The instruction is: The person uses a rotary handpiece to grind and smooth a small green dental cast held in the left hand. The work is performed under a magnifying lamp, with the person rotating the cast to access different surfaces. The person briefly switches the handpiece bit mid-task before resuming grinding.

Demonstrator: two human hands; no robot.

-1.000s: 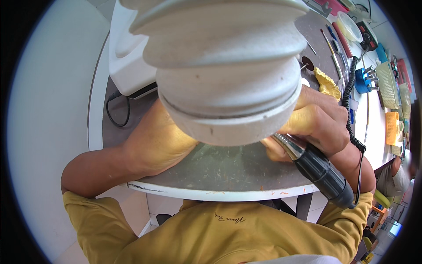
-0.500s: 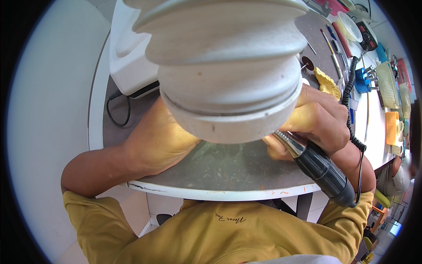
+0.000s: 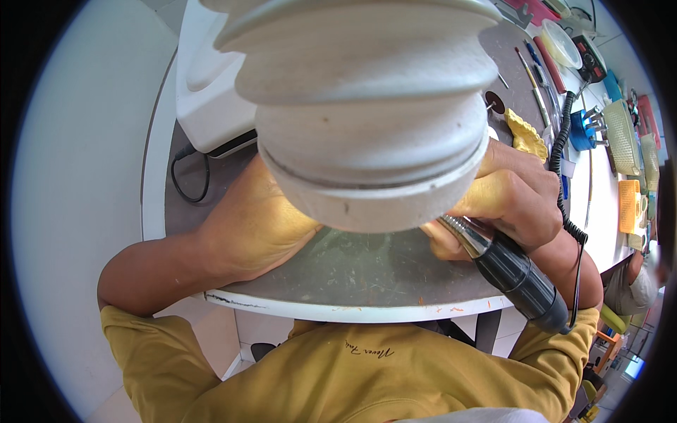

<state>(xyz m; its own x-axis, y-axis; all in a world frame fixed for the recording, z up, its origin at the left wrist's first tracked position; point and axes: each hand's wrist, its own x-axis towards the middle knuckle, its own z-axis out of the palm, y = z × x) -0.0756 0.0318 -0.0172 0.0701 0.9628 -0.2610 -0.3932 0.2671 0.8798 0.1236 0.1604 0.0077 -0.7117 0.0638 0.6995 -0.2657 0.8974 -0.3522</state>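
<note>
One gray table [image 3: 367, 275] runs across the view. At 9 o'clock, a black wire [image 3: 206, 180] loops out from a white machine [image 3: 211, 106], which sits at 10 o'clock. The left hand [image 3: 261, 229] is also at 9 o'clock, but its fingers go behind a fat white hose [image 3: 367, 141], so I cannot tell if they are spread, pressed together or pinching something. The hose has big ridges, fills 12 o'clock and hides the spot between the hands. At 3 o'clock, the right hand [image 3: 522, 204] curls around the silver neck [image 3: 465, 234] of a black and silver hand tool [image 3: 513, 271]. The tool's tip is hidden, and its thick black body slants down toward 4 o'clock. It looks hard and stiff, and I think its back end feels a bit heavy. The silver part may be slippery, so the best place to hold it is near the front, like a fat pencil. A bumpy yellow piece [image 3: 525, 137] lies at 2 o'clock, and it looks easy to break. Just right of it is a curly black cord [image 3: 562, 134].
</note>
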